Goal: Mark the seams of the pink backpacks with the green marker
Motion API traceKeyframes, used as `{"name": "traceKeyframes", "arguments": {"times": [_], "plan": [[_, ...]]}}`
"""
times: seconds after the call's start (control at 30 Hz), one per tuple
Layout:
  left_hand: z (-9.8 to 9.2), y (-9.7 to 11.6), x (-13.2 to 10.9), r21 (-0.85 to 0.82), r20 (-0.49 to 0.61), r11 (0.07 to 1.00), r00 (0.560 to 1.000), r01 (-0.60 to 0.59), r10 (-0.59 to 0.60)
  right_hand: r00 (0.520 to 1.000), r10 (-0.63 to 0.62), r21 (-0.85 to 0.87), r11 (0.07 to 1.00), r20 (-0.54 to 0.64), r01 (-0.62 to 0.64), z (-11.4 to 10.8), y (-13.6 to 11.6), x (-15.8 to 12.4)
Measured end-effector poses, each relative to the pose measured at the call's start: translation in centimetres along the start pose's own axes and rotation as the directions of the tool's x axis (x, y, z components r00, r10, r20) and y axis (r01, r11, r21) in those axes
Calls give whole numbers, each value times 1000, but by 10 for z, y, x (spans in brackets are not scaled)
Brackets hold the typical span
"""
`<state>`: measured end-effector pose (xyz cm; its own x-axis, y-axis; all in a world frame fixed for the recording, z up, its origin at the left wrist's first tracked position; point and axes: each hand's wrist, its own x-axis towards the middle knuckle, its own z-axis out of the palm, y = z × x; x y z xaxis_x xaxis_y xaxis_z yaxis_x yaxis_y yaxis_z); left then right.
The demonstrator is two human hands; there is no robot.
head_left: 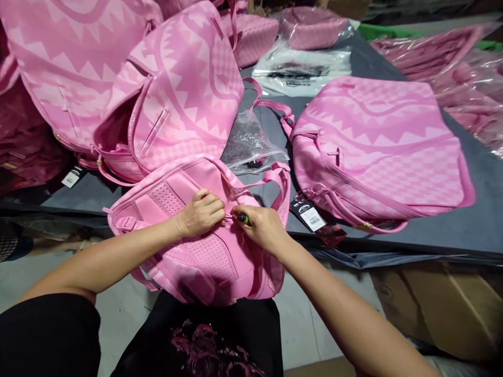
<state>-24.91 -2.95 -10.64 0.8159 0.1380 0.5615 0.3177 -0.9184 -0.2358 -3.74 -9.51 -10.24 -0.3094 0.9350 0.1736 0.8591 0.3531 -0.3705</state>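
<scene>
A pink backpack [210,256] lies across my lap and against the table edge, its padded back panel with perforated patches facing up. My left hand [204,212] is closed in a pinch on the panel's fabric near its middle. Right beside it, my right hand [259,225] grips a small tool with a black and green handle [244,218]. The tool's thin tip points toward my left fingertips; what it touches is hidden by the fingers. One shoulder strap [281,191] loops up at the bag's right side.
On the grey-covered table [396,243] lies another pink backpack [377,141] with a hang tag [310,214]. Further pink backpacks [184,89] stand at the left, one unzipped. Behind are a clear plastic bag [255,141] and plastic-wrapped pink items [314,29]. Cardboard [444,303] sits below right.
</scene>
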Motion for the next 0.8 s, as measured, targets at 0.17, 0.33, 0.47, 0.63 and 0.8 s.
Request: {"name": "traceKeyframes", "arguments": {"times": [0.17, 0.33, 0.47, 0.63, 0.8], "plan": [[7, -3, -8, -43, -36, 999, 999, 7, -9, 987, -9, -27, 1000, 160, 14, -11, -6, 11], [10, -4, -13, -72, -31, 997, 999, 33, -35, 965, 36, -52, 998, 261, -23, -17, -13, 23], [11, -7, -14, -76, -62, 997, 997, 31, -36, 965, 40, -47, 998, 260, -29, -18, -18, 30], [13, -12, -15, -96, -121, 995, 992, 13, -25, 940, 121, -62, 992, 318, -107, -20, -24, 36], [17, -14, -17, -87, -125, 996, 992, 7, -18, 894, 187, -131, 981, 407, -146, -21, -28, 43]]}}
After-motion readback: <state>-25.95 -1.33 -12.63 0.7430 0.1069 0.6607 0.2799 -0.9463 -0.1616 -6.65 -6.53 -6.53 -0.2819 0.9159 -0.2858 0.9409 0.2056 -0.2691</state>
